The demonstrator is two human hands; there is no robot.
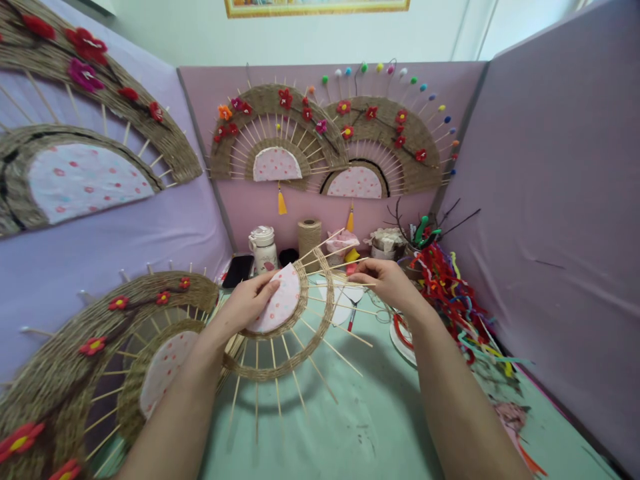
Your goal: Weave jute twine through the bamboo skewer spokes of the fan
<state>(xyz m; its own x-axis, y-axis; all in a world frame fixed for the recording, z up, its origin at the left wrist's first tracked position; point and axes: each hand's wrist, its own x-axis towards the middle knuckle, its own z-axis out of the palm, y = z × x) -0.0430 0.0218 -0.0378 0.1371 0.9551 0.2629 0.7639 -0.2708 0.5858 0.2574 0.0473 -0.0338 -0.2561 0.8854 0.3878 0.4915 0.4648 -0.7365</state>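
The unfinished fan (285, 327) is held above the green table (360, 420), near the middle of the view, tilted with its round side toward the lower right. It consists of a pink half-round panel (280, 300) with small red dots, a woven twine border around that panel, bare wooden sticks (320, 373) radiating outward, and a second narrow ring of twine across the sticks farther out.

The left hand (247, 303) grips the fan at the pink panel: the thumb lies flat on the panel face and the fingers are closed behind it. The right hand (383, 280) is pinched shut on the tips of the upper sticks, at the far end of the woven ring, with thumb and fingertips pressed together.

A finished fan (105, 360) with red flowers lies at the lower left, just beside the left forearm. Two more finished fans (330, 133) hang on the pink back wall, one with coloured balls on its stick ends. A further fan (75, 120) hangs on the left wall.

At the back of the table stand a white lidded cup (263, 248), a spool of twine (309, 237) and a black phone (238, 270). A heap of coloured pipe cleaners (453, 300) lies along the right edge, near the right wrist.
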